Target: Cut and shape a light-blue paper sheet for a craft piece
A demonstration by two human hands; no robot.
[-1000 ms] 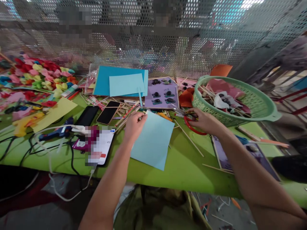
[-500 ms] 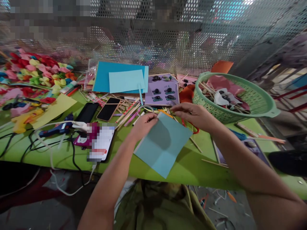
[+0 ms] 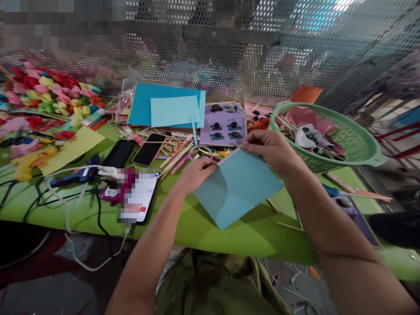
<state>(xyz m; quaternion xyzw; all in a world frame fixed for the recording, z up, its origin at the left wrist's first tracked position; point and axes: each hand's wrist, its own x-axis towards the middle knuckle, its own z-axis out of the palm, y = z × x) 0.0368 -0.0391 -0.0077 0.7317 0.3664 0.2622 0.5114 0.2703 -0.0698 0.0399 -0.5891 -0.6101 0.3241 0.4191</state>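
A light blue sheet of paper hangs slightly tilted above the green table, held at its far edge by both hands. My left hand pinches its left corner between thumb and fingers. At the upper right corner, my right hand grips the same sheet, thumb on the near side. A narrow pale strip or fold runs along the edge between the hands. Just beyond the paper lie a clear ring, probably a tape roll, and a purple board with small dark stone figures on it.
A green basket with scraps stands at the right. Blue sheets lie at the back. Phones, a blue glue gun, a yellow glue gun and cables are on the left. Thin wooden sticks lie scattered in the middle.
My right hand has come down onto the sheet's far right corner and now grips it. The sheet has turned and its right side has risen.
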